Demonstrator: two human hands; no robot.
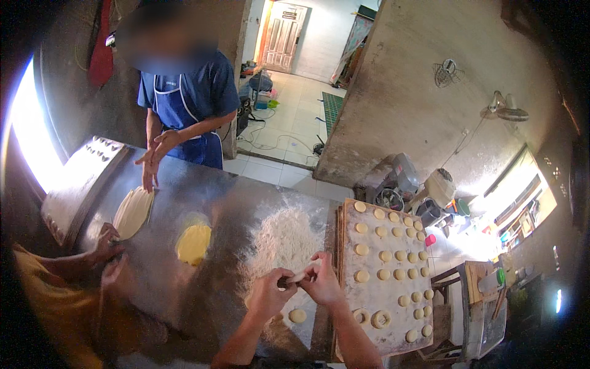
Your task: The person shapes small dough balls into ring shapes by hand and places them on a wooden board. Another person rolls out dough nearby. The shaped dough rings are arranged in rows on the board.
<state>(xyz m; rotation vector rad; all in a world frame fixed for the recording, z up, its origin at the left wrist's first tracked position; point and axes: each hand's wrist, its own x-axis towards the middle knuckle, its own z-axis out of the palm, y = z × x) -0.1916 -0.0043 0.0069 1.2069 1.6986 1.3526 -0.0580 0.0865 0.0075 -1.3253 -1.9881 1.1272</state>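
Note:
Between my left hand (270,295) and my right hand (324,281), a small piece of pale dough (298,277) is pinched in the fingertips of both. They hold it over the near side of a heap of white flour (284,232) on the dark metal table. Just below my hands, a flattened dough round (297,315) lies on the floured tabletop. To the right, a floured wooden board (375,295) bears rows of dough rounds. Near its front left corner are two dough rings (381,319), with open or dented middles.
A yellow soft mass (194,243) sits mid-table. Farther left lies folded pale dough (134,213), between a co-worker's hand (106,243) and the hands (161,147) of a person in a blue apron. Stacked metal trays (80,184) stand at the left edge. Beyond the board are machines (405,175).

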